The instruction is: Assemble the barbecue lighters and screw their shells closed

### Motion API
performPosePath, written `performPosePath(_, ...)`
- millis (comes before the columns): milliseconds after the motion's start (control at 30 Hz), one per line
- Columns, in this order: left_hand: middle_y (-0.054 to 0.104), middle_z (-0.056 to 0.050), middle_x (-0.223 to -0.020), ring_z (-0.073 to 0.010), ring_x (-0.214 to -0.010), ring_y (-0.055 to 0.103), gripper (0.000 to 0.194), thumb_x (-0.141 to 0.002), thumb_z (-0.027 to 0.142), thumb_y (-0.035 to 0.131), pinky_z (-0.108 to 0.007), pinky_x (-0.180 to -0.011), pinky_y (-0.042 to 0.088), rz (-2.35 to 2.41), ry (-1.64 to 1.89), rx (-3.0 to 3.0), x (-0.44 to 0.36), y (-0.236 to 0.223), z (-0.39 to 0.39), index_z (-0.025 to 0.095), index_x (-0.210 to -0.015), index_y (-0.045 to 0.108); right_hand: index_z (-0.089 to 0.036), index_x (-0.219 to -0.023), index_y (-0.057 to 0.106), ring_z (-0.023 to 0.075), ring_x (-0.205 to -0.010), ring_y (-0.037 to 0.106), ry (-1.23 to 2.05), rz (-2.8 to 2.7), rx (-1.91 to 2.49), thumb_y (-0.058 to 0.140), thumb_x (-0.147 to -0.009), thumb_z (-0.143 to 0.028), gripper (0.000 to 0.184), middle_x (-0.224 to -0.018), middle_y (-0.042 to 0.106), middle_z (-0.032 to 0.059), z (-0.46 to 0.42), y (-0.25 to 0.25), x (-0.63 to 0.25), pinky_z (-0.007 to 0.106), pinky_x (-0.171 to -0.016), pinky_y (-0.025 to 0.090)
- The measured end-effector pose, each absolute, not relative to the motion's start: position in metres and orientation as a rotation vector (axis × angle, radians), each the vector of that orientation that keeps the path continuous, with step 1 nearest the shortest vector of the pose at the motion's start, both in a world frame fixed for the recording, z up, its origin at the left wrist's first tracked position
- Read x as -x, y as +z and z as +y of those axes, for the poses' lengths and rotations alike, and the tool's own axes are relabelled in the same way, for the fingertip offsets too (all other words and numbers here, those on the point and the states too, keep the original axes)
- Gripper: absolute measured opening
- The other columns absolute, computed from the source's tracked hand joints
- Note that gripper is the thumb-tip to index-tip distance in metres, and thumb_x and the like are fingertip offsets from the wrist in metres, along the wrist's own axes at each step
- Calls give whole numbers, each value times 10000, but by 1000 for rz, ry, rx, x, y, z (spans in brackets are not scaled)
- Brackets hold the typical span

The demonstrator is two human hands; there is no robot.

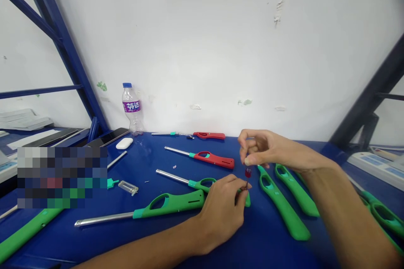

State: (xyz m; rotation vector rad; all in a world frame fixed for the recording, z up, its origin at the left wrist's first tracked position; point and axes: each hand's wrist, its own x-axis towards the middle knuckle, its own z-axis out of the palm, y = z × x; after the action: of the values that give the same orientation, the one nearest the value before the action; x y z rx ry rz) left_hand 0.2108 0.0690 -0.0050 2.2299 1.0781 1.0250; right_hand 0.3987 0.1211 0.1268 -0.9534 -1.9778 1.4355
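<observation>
My right hand (259,148) is closed in a pinch, thumb and fingertips on a small see-through dark red piece (248,172) whose upper part is hidden by them. Just below it, my left hand (225,210) pinches a thin dark bit (246,185) too small to name. A green gas lighter (196,184) with a metal tube lies partly hidden under my left hand. Beside that hand, a larger green gas lighter (176,203) points left. To the right of my hands lies a green lighter handle (282,208).
Two red lighters, one nearer (217,159) and one by the wall (211,135), lie behind my hands. A plastic bottle (131,111), white case (124,143), phone (110,137) and clear small tank (128,188) are at left. More green handles (298,193) lie right. Blue frame posts (69,50) flank the table.
</observation>
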Motion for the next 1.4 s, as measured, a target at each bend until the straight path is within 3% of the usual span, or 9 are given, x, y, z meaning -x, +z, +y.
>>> performPosePath(200,738,-31,-1044,-190,-972,718,124,-1038,277,673,-431,-935,601,1069,1030,-2247,-211,-4,65,176,-1091,721,-247,-961,503,72,-562,427,1030,-1708,922,826,-791,-717,596,-866,689,-9,130,124,-402,241,-528,363)
performPosePath(367,723,-25,-1011,-184,-948,694,99,-1029,262,670,-417,-921,584,1028,1069,-2291,-209,-2,61,178,-997,713,-195,-1003,616,116,-641,587,896,-1818,1146,777,-897,-634,479,-829,700,-8,156,99,-395,260,-611,490)
performPosePath(433,716,-20,-993,-176,-913,687,72,-1021,223,651,-391,-880,582,983,1104,-2314,-208,0,60,180,-994,701,-168,-1090,656,121,-673,631,828,-1886,1282,694,-1011,-519,362,-889,691,-3,169,83,-393,276,-632,544)
performPosePath(533,714,-24,-964,-165,-864,680,138,-970,114,570,-343,-826,566,901,1157,-2372,-207,3,56,188,-996,683,-164,-1181,676,159,-826,699,641,-1957,1502,675,-1041,-446,314,-1039,715,35,184,59,-392,345,-757,613)
performPosePath(767,739,-21,-937,-184,-893,672,268,-879,84,555,-378,-931,528,825,1081,-2706,-185,32,42,238,-1037,707,-187,-1241,689,239,-1127,695,180,-2188,1652,680,-1041,-401,293,-1280,698,86,187,33,-381,474,-982,590)
performPosePath(900,715,-50,-1087,-239,-1064,668,117,-997,229,649,-499,-1011,529,1190,874,-2814,-124,77,87,191,-1096,699,-191,-1244,692,253,-1186,677,24,-2286,1572,676,-1043,-397,288,-1317,689,91,181,36,-370,502,-1031,566)
performPosePath(1033,698,-85,-1260,-232,-1092,700,300,-1031,397,684,-461,-957,600,1557,564,-2792,-45,103,175,180,-1237,677,-196,-1257,689,256,-1198,671,-57,-2350,1530,678,-1042,-392,291,-1338,680,93,192,42,-356,506,-1039,561)
performPosePath(1200,679,-97,-1317,-247,-1126,700,356,-1028,395,691,-472,-956,610,1682,298,-2784,9,80,255,180,-1309,650,-188,-1305,667,262,-1186,678,-73,-2443,1563,694,-1032,-393,342,-1350,671,98,243,51,-335,502,-1008,581)
performPosePath(1400,676,-99,-1322,-246,-1122,701,366,-1027,395,692,-470,-951,612,1687,194,-2814,17,34,279,181,-1320,645,-188,-1338,649,267,-1183,679,-75,-2505,1702,703,-1026,-392,377,-1368,659,102,275,45,-325,502,-996,588)
